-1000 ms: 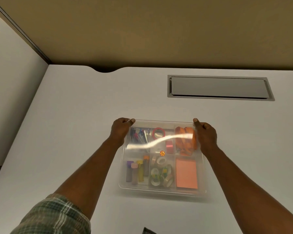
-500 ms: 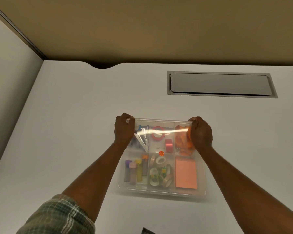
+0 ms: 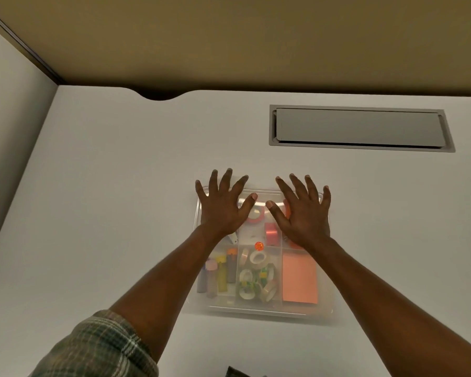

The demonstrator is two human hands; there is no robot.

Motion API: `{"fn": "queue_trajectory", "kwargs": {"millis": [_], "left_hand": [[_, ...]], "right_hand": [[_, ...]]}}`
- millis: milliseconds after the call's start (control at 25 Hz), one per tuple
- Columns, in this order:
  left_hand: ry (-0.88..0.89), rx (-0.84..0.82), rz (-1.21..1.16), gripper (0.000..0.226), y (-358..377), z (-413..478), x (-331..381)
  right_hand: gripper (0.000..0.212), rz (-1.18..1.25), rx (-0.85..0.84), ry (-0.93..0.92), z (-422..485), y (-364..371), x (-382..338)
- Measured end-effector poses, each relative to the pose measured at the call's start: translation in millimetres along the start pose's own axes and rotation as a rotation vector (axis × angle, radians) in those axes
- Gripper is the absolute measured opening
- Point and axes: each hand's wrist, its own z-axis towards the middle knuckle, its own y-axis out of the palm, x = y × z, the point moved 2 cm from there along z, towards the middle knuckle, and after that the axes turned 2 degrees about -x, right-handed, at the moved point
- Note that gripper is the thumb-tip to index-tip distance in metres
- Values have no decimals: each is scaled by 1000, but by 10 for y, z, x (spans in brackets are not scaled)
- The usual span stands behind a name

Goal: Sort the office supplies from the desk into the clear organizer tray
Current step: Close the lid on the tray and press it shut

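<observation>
The white counter (image 3: 120,213) carries a clear organizer tray (image 3: 261,312) near its middle. A grey flap panel (image 3: 359,127) sits flush in its far right, and a dark object (image 3: 239,372) shows at the near edge.

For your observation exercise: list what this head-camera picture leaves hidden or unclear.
- Far compartments of the tray: covered by the left hand and right hand.
- Dark object: cut off by the bottom edge.
- Whether the palms press the tray: cannot tell.
</observation>
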Motion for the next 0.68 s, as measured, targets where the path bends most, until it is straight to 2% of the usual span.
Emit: {"fn": "queue_trajectory", "kwargs": {"millis": [200, 480, 680], "left_hand": [[100, -77, 17, 82, -94, -87, -103], [58, 22, -17, 91, -35, -1295, -319], [25, 13, -9, 102, 30, -1651, -175]], "right_hand": [[82, 6, -95, -60, -36, -105, 56], [86, 32, 6, -24, -1127, 61, 198], [87, 47, 33, 27, -1466, 172, 153]]}}
